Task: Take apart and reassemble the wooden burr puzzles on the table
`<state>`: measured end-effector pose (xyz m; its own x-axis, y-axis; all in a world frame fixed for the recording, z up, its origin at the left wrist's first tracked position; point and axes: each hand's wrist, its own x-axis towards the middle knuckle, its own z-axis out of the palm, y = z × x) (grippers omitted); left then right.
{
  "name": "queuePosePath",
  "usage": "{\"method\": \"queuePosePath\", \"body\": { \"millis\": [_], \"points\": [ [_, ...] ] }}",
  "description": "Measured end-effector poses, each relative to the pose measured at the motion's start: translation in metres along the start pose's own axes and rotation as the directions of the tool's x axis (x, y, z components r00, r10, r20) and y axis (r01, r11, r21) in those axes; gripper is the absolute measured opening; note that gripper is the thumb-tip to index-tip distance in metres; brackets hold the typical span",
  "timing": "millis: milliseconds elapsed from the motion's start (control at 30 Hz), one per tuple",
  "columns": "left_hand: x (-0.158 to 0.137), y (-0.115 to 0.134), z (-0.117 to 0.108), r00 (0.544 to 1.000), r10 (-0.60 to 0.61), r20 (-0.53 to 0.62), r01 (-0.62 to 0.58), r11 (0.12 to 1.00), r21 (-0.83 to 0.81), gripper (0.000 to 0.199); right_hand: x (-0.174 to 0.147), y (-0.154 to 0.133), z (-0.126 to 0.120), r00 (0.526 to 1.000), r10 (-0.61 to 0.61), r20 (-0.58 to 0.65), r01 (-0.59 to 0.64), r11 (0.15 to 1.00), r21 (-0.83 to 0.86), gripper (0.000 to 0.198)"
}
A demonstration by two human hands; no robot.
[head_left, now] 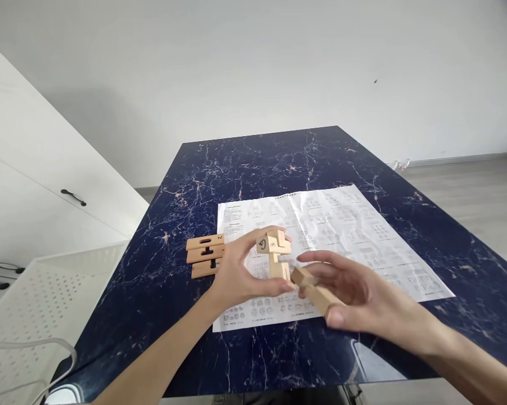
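Observation:
My left hand is closed around notched wooden puzzle pieces, thumb below and fingers above. Black marks, one like a 3, show on their faces. To the right, my right hand grips another notched wooden puzzle piece between thumb and fingers. This piece tilts, its far end close to the pieces in my left hand; whether they touch I cannot tell. Beneath both hands lies a printed instruction sheet. Several slotted wooden pieces lie side by side left of my left hand, partly covered by it.
The blue marble-patterned table extends beyond the sheet toward a pale wall. At the left stand a white cabinet with a black handle and a white perforated basket. A pale cable hangs near the basket.

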<state>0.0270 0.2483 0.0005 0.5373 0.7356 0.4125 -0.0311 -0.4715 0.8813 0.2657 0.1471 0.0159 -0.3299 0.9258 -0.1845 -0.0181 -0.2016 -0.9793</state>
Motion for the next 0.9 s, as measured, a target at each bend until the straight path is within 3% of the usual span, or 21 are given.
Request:
{"method": "queuePosePath", "body": {
  "millis": [133, 267, 367, 500, 900],
  "points": [
    [-0.003, 0.006, 0.006, 0.998, 0.064, 0.011, -0.063, 0.995, -0.075, 0.088, 0.011, -0.004, 0.000, 0.992, 0.111, 0.063, -0.126, 0.930, 0.345, 0.058],
    [-0.004, 0.011, 0.010, 0.993, 0.109, 0.051, -0.101, 0.984, -0.148, 0.089, 0.018, -0.002, 0.012, 0.984, 0.008, 0.179, -0.105, 0.835, 0.539, 0.048],
    [-0.004, 0.014, 0.011, 0.991, 0.108, 0.083, -0.091, 0.978, -0.185, 0.089, 0.024, -0.004, 0.020, 0.974, -0.053, 0.220, -0.083, 0.821, 0.564, 0.050],
    [-0.003, 0.016, 0.013, 0.991, 0.083, 0.104, -0.061, 0.978, -0.201, 0.088, 0.027, -0.005, 0.026, 0.986, -0.082, 0.147, -0.020, 0.811, 0.585, 0.045],
    [-0.001, 0.018, 0.012, 0.990, 0.084, 0.117, -0.082, 0.996, -0.017, 0.075, 0.021, -0.003, 0.031, 0.999, -0.019, 0.050, -0.014, 0.810, 0.586, 0.034]
  ]
}}
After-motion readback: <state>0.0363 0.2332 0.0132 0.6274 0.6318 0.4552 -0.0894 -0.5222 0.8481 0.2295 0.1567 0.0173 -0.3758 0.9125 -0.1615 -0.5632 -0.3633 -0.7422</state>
